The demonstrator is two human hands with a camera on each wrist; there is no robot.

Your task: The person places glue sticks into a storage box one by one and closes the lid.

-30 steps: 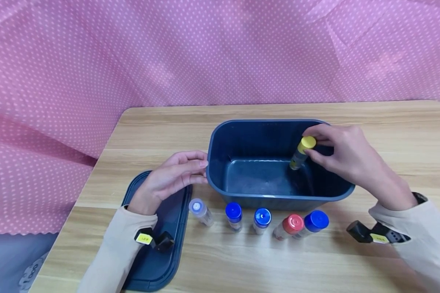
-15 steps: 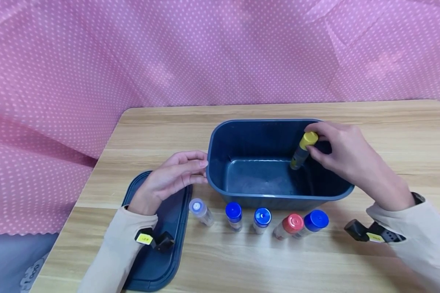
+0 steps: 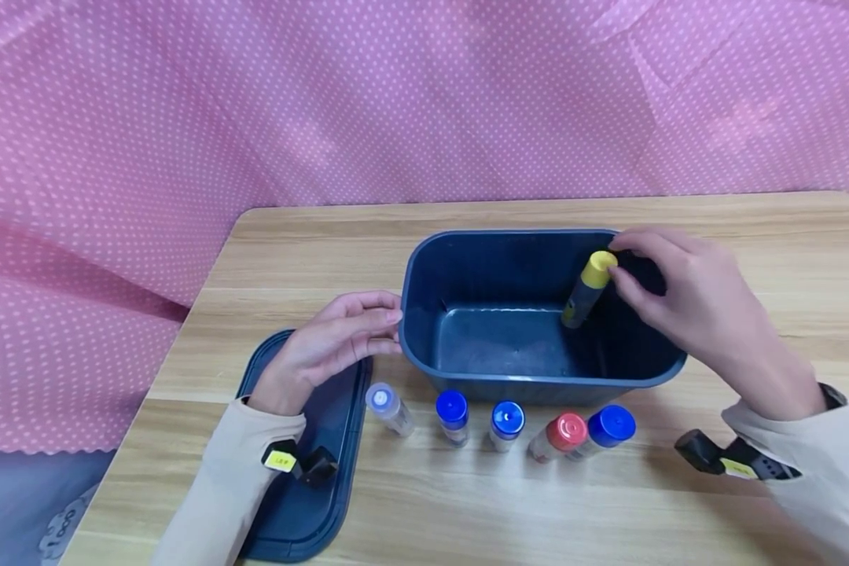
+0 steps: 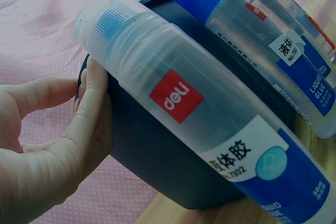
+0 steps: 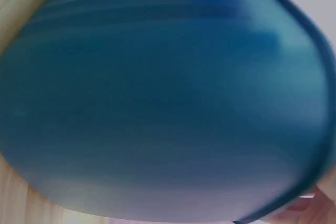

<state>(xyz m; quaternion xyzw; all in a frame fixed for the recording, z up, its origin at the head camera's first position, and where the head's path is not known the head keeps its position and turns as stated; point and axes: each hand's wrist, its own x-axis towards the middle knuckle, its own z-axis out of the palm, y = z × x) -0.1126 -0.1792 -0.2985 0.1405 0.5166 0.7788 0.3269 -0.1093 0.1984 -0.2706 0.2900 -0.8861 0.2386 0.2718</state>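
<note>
A yellow-capped bottle (image 3: 585,292) stands tilted inside the dark blue bin (image 3: 516,379), its base on the bin floor. My right hand (image 3: 689,295) is over the bin's right end, thumb tip right at the yellow cap and index finger spread away from it. At the bin's left end, my left hand (image 3: 336,338) touches the outer rim with nearly straight fingers. The left wrist view shows a clear-capped liquid glue bottle (image 4: 178,95) in front of the bin wall. In the right wrist view the bin's outer wall (image 5: 157,103) fills most of the picture.
Along the bin's front stand two blue-capped glue bottles (image 3: 453,417) (image 3: 505,424), a red-capped one (image 3: 559,436) and another blue-capped one (image 3: 608,428). A dark blue lid (image 3: 311,503) lies under the left forearm. A pink dotted cloth (image 3: 424,102) hangs behind the wooden table (image 3: 311,244).
The yellow-capped bottle has tipped rightward in the bin. My right hand has shifted right, its fingers spreading from the cap. My left hand stays at the rim.
</note>
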